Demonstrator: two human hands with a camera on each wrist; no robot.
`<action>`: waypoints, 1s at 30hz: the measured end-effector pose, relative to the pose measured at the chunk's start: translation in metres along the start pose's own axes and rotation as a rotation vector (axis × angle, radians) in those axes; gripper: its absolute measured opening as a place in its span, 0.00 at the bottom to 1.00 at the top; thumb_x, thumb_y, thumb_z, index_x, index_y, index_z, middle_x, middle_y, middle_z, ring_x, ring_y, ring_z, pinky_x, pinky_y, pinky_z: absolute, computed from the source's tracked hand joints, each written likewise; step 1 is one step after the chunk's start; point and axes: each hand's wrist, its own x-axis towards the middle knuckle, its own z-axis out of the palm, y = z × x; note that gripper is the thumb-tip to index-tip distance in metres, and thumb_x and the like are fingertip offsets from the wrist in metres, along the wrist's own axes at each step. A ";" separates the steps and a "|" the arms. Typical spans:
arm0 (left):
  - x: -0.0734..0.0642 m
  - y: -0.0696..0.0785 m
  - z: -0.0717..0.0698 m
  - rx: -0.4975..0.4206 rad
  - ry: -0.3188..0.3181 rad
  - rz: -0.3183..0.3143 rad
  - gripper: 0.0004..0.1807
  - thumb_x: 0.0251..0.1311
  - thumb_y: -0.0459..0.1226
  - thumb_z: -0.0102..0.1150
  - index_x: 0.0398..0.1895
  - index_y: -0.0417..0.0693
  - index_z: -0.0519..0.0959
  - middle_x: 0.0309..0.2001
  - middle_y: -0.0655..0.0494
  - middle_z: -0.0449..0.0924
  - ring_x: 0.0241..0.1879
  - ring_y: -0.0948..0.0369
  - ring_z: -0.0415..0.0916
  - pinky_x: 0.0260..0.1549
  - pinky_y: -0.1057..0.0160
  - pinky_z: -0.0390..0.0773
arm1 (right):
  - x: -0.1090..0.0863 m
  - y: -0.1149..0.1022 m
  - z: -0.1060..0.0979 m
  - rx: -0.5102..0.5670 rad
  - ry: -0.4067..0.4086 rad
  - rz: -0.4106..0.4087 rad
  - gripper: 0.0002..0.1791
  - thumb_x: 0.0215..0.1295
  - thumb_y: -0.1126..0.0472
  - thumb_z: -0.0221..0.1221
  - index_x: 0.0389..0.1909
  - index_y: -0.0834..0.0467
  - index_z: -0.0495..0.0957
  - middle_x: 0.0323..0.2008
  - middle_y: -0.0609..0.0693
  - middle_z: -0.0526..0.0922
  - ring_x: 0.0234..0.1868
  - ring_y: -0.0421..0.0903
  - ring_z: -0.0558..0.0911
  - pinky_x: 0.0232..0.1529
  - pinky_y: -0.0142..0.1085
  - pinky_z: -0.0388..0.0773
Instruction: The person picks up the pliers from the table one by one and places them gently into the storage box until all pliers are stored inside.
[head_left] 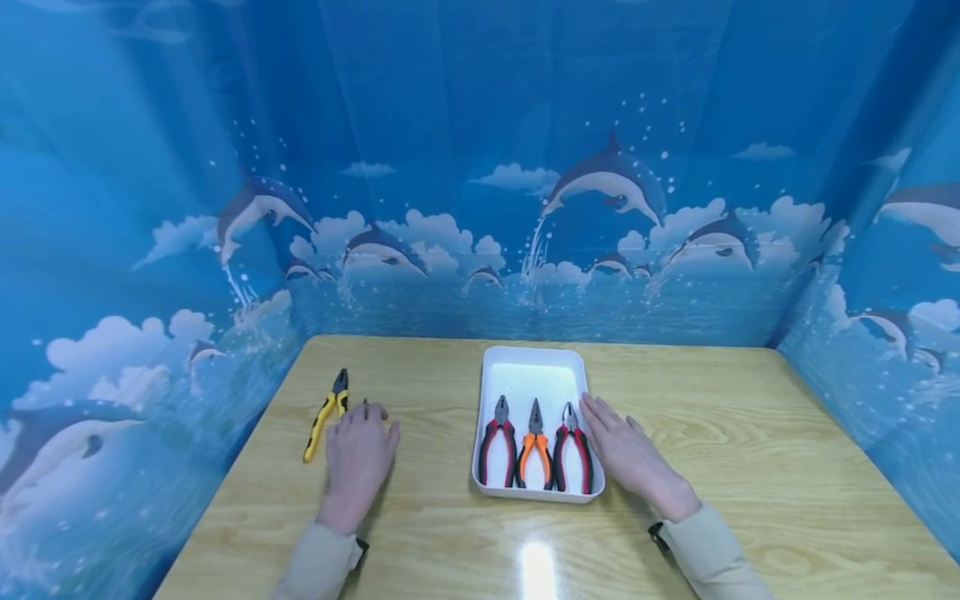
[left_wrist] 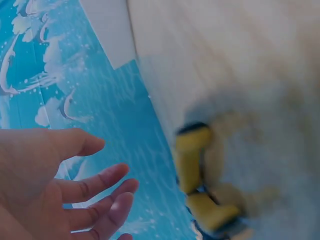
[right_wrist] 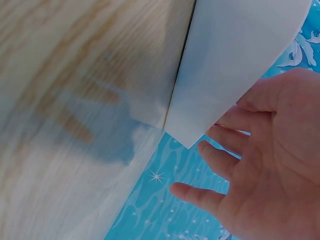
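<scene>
My left hand (head_left: 358, 450) lies palm down on the wooden table (head_left: 450, 533), fingers straight, just right of yellow-handled pliers (head_left: 326, 414). A small dark tip pokes out at its fingertips; what it belongs to is hidden. In the left wrist view this hand (left_wrist: 75, 190) is open and holds nothing, with the blurred yellow pliers (left_wrist: 192, 165) close by. My right hand (head_left: 622, 450) rests flat against the right side of a white tray (head_left: 532, 354). The right wrist view shows that hand (right_wrist: 265, 150) open beside the tray (right_wrist: 235, 60).
In the tray lie three pliers side by side: red-and-black (head_left: 497, 446), orange (head_left: 534, 446) and red (head_left: 572, 450). Blue dolphin-print walls (head_left: 525, 208) enclose the table at the left, back and right.
</scene>
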 end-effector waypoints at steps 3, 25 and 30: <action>-0.007 -0.008 -0.002 0.028 -0.018 -0.015 0.18 0.62 0.44 0.68 0.43 0.37 0.81 0.39 0.39 0.81 0.39 0.44 0.78 0.35 0.48 0.72 | 0.000 0.001 0.000 -0.002 0.000 0.001 0.29 0.79 0.58 0.48 0.76 0.65 0.59 0.77 0.61 0.58 0.76 0.63 0.59 0.68 0.67 0.59; -0.013 -0.015 0.000 0.180 -0.349 -0.139 0.37 0.58 0.54 0.69 0.40 0.21 0.73 0.29 0.37 0.73 0.31 0.45 0.75 0.36 0.45 0.76 | -0.001 0.003 0.000 -0.006 0.001 0.002 0.29 0.79 0.58 0.49 0.76 0.65 0.59 0.77 0.61 0.58 0.76 0.63 0.59 0.68 0.67 0.59; -0.009 -0.009 0.002 0.184 -0.356 -0.125 0.36 0.59 0.53 0.68 0.41 0.22 0.74 0.32 0.36 0.74 0.34 0.43 0.76 0.39 0.42 0.76 | -0.001 0.002 -0.001 -0.004 0.008 -0.009 0.29 0.79 0.58 0.49 0.76 0.65 0.59 0.77 0.61 0.59 0.76 0.63 0.60 0.68 0.67 0.60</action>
